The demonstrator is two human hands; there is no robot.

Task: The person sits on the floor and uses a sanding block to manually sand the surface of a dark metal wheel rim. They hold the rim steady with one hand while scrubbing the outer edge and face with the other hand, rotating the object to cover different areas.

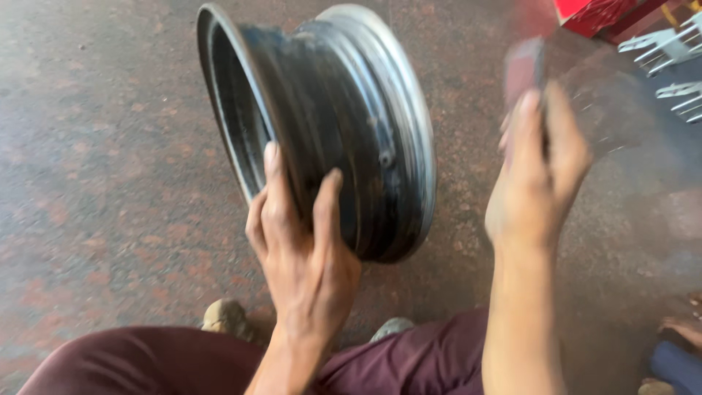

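Observation:
A bare metal wheel rim [344, 117], dark and worn with a lighter silver edge, stands on its side above the reddish stone floor. My left hand [300, 234] grips its near flange from below, thumb and fingers spread over the barrel. My right hand [537, 172] is raised to the right of the rim, apart from it, and pinches a flat reddish-brown sheet [578, 88] that is blurred by motion; it looks like abrasive paper.
My knees in maroon trousers [168, 362] fill the bottom edge, with shoes [227, 318] on the floor under the rim. A red object [596, 13] and silvery metal tools [669, 44] lie at the top right. Another person's foot [684, 325] shows at the lower right.

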